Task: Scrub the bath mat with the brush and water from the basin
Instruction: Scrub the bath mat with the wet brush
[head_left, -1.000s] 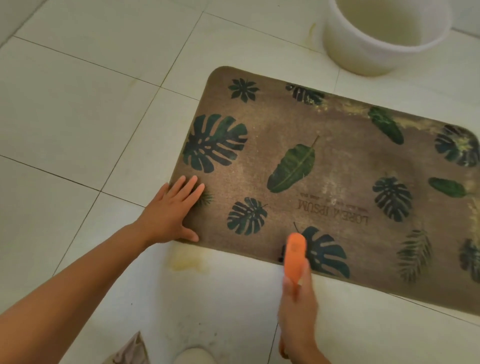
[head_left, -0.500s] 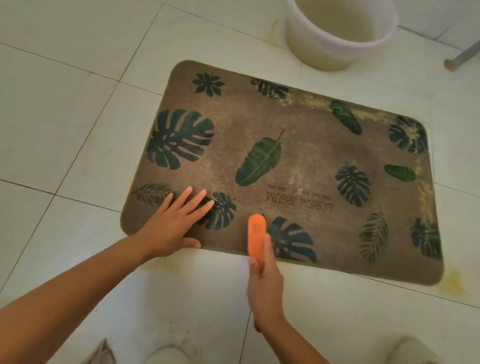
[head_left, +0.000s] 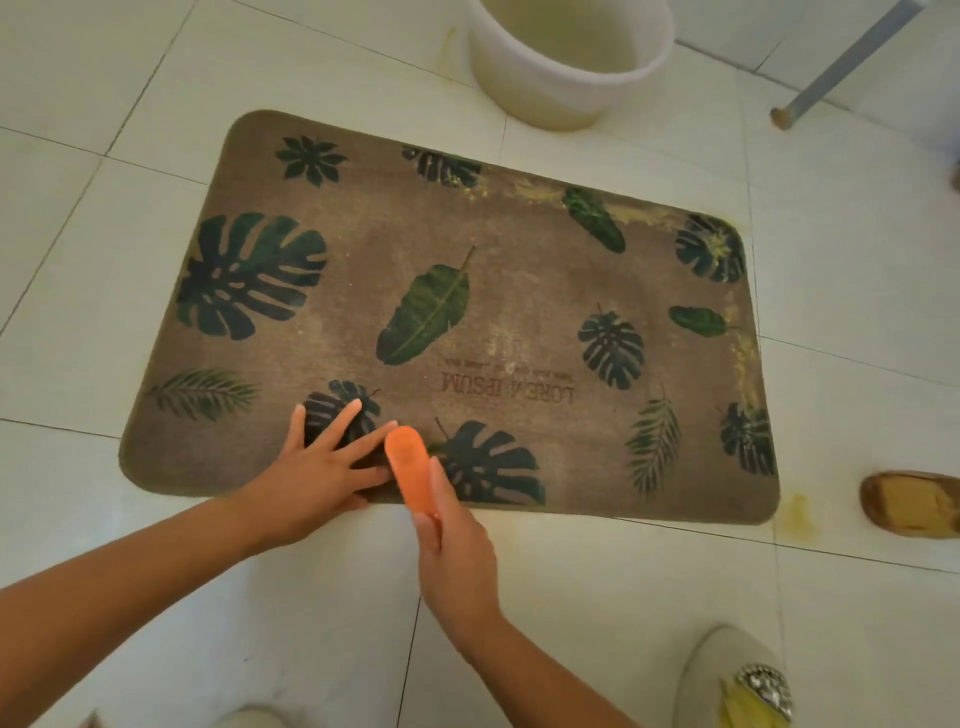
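Observation:
A brown bath mat (head_left: 519, 291) printed with dark green leaves lies flat on the tiled floor; yellowish dirt marks its far and right edges. My left hand (head_left: 317, 467) presses flat on the mat's near edge, fingers spread over a leaf print. My right hand (head_left: 452, 551) grips an orange brush (head_left: 410, 467), whose head rests on the mat's near edge right beside my left fingers. A white basin (head_left: 519, 88) stands on the floor just beyond the mat's far edge; murky water shows inside.
A grey metal leg (head_left: 831, 67) slants down at the top right. A brown slipper (head_left: 909, 504) lies right of the mat. My pale shoe with a beaded ornament (head_left: 727, 680) is at the bottom right. Yellow stains mark the tiles near the mat's right corner.
My left hand has slid right along the mat's near edge. The brush now lies close beside its fingers. My view has shifted right, showing the whole mat and the slipper.

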